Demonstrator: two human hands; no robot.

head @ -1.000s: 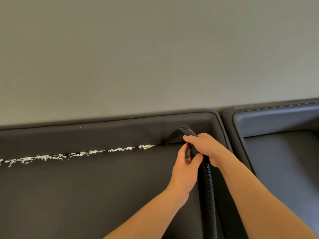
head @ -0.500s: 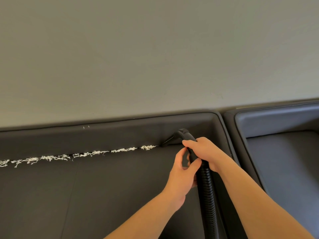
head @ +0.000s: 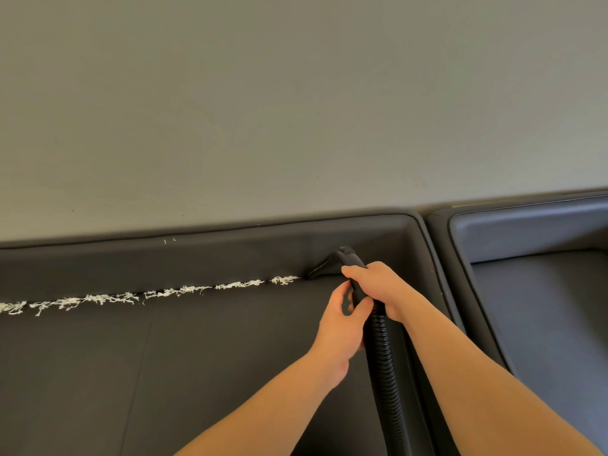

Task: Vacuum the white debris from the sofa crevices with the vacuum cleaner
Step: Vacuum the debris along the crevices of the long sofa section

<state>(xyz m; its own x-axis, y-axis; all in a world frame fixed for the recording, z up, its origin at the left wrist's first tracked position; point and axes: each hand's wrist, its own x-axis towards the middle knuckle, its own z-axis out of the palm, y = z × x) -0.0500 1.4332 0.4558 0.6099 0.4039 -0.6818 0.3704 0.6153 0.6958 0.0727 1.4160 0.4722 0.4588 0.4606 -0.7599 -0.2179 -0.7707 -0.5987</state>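
Black plastic fills my right hand (head: 378, 284): my fingers curl over the top of the vacuum handle (head: 357, 291), clamped on it just behind the nozzle (head: 324, 268), with my wrist bent down and my forearm running back toward the lower right. My left hand (head: 342, 324) comes up from below beside it, thumb and fingers wrapped round the same handle from the left, so both of my hands grip the one tool. One ribbed hose (head: 385, 366) drops from the handle between my two forearms toward the bottom edge. The nozzle tip sits in the crevice where the seat of the dark sofa (head: 197, 373) meets its backrest, pointing left. Just beside the tip begins the white debris (head: 158, 293), a single ragged line of shreds lying along the crevice and running to the left edge of view; the nearest clump is almost touching the nozzle. Two tiny white specks (head: 169, 240) sit higher up on the backrest. I count two sofa sections: the one I work on, and a second sofa section (head: 543, 307) right of it. A plain grey wall (head: 296, 93) rises behind both.
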